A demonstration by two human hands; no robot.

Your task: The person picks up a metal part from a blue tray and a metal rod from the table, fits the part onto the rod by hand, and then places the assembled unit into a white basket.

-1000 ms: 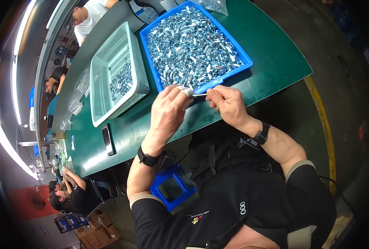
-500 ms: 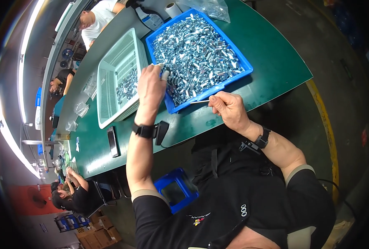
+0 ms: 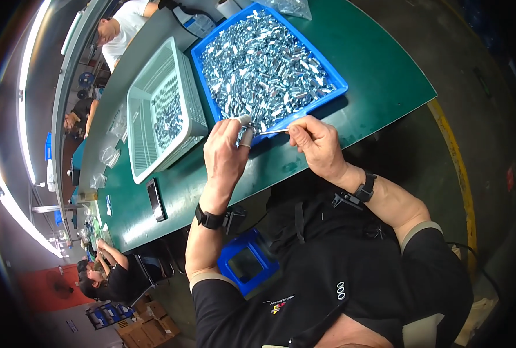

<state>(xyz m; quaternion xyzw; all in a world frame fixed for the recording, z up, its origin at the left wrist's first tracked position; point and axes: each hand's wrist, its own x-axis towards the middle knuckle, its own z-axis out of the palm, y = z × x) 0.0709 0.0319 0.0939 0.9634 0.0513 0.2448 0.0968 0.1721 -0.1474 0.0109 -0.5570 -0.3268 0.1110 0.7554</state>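
Over the near edge of the blue tray [image 3: 344, 93], my left hand [image 3: 226, 151] pinches a small shiny metal piece [image 3: 253, 126] between thumb and fingers, whose tips have pale covers. My right hand [image 3: 320, 148] is closed around a thin metal rod [image 3: 274, 131] that points left. The rod's tip reaches the piece at my left fingertips; whether it goes inside cannot be made out. A heap of small silvery metal pieces [image 3: 263, 64] fills the tray behind both hands.
Left of the tray stands a pale green slotted basket [image 3: 135, 124] with some metal pieces. A phone [image 3: 156, 200] lies nearer on the green table [image 3: 385, 64]. Plastic bags and a roll [image 3: 227, 8] are farther back. A blue stool [image 3: 249, 264] stands below. Other people sit at left.
My left hand has come from the tray's left side toward me and right, now with a metal piece at the rod's tip. My right hand stays nearly in place.
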